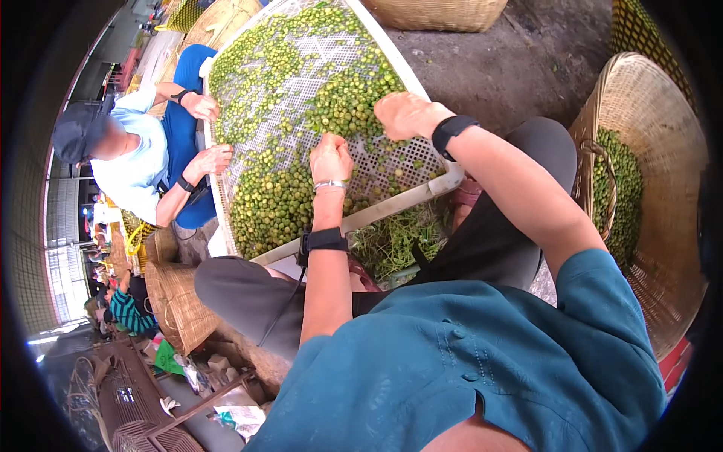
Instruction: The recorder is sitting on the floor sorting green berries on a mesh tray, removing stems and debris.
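A white plastic mesh tray [390, 204] lies before me, bearing many small round green and yellowish fruits [271, 212]. Over its near part, my left hand [332, 159] has its fingers curled among the fruits, beside a heap [350, 101] of them. My right hand [408, 116] is bent over the right edge of that heap, near the tray's right rim. What the fingertips of either hand hold or touch is hidden. White mesh shows through where the fruits lie thin.
A co-worker [135, 152] sits at the tray's left side, both hands at its rim. At my right stands a woven basket [661, 113] with green fruits inside. Green stems [398, 240] lie below the tray's near edge. Another basket [175, 299] is at left.
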`<state>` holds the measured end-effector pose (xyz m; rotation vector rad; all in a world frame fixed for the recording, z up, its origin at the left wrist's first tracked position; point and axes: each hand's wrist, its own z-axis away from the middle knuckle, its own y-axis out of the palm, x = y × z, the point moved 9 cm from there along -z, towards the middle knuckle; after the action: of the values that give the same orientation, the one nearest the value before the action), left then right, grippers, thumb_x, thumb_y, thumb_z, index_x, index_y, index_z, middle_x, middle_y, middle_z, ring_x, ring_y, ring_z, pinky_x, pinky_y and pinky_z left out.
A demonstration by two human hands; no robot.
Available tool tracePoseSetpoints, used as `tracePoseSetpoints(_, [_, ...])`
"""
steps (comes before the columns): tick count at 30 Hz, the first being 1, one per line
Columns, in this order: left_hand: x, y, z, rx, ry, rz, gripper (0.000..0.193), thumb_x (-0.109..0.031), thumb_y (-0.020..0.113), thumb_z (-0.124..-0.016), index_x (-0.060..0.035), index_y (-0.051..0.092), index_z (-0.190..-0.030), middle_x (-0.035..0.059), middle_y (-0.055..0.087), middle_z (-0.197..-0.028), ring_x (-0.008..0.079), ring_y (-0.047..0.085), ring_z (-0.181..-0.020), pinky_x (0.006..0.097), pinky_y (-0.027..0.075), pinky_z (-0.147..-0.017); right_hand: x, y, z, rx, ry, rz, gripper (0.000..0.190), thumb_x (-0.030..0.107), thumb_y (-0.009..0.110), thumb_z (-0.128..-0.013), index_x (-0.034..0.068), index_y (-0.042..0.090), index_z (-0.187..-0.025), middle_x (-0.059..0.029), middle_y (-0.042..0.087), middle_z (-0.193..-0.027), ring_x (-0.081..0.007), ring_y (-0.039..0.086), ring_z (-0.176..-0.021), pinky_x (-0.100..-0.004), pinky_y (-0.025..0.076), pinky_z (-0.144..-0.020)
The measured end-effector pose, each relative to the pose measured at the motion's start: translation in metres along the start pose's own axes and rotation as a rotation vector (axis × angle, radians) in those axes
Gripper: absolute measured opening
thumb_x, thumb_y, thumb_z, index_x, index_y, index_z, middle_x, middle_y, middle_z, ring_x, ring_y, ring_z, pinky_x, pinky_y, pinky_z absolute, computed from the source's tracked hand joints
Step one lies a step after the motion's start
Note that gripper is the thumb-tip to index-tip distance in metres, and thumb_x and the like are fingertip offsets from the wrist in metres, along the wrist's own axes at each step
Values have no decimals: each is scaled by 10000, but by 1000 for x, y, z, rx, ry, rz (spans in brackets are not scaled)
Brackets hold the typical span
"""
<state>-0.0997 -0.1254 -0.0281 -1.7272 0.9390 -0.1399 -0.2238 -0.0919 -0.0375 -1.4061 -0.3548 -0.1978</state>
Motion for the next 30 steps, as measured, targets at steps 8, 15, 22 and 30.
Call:
tracePoseSetpoints(8, [-34,11,-3,195,256,301,94,24,622,-656,-43,598,-716,79,616,-762,201,602,-659,280,476,-574,23,-4,2,-322,-137,439,128,131,508,-735,47,599,-770,-129,614,-739,-232,630,-666,-327,501,-566])
tracePoseSetpoints(15, [-8,21,-8,267,73,276,50,-15,599,-657,-50,570,-680,88,589,-685,231,581,-629,312,467,-584,18,-13,7,-328,-178,230,118,120,524,-679,13,568,-702,-140,555,-615,-250,609,-576,-323,481,-490])
tracePoseSetpoints(22, [-1,20,-9,319,1,258,43,-43,612,-686,-47,568,-685,75,581,-661,176,570,-598,290,452,-566,8,-13,2,-167,-136,198,147,130,528,-678,-11,567,-697,-174,566,-635,-311,594,-579,-362,491,-539])
tracePoseSetpoints(30, [-35,0,-2,161,161,409,72,19,614,-689,-46,581,-693,74,588,-706,164,558,-580,269,450,-545,-11,-40,6,-175,139,-167,261,209,502,-678,5,566,-529,-186,582,-643,-300,600,-697,-392,482,-639])
